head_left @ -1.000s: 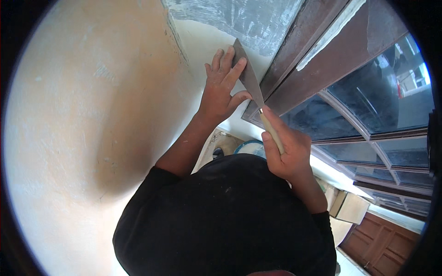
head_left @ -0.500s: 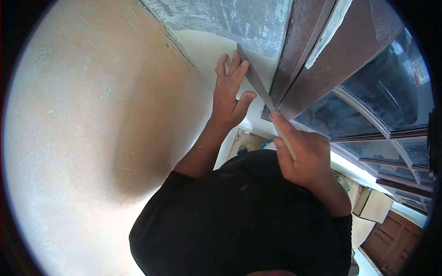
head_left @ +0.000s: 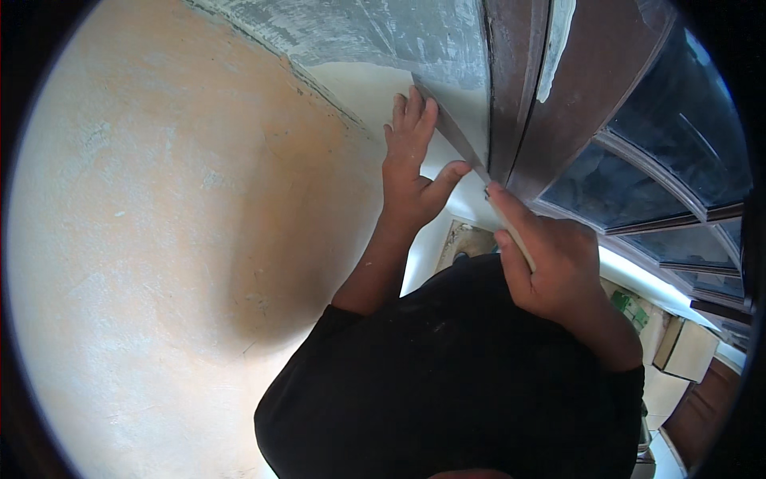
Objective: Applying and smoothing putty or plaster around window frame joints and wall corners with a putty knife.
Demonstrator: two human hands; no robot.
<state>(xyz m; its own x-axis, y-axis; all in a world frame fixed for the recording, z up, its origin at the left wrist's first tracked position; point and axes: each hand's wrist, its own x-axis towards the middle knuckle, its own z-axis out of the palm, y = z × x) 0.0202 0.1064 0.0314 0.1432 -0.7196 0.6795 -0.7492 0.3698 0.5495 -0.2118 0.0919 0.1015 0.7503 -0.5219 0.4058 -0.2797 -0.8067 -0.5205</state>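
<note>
My right hand [head_left: 554,259] is closed around the pale handle of a putty knife [head_left: 461,142], its forefinger stretched along the handle toward the blade. The long, flat metal blade slants up and left, and its far end lies on the cream-white coated strip of wall [head_left: 355,84], just below a grey, streaky patch [head_left: 375,32]. My left hand [head_left: 411,160] is open beside the blade. Its fingertips rest close along the blade's left side near the far end, and whether they press on it I cannot tell. The left thumb points toward the handle end.
A peach, patchy plastered wall [head_left: 144,239] fills the left, with a rough cracked edge [head_left: 319,88] along its top. On the right stand a dark brown frame [head_left: 511,72] and a paned window [head_left: 678,152]. Boxes [head_left: 686,349] stand on the floor at lower right.
The view has shifted slightly, and my arms and body sit further right in it. The left hand's fingers still lie along the blade, and the right hand keeps its grip.
</note>
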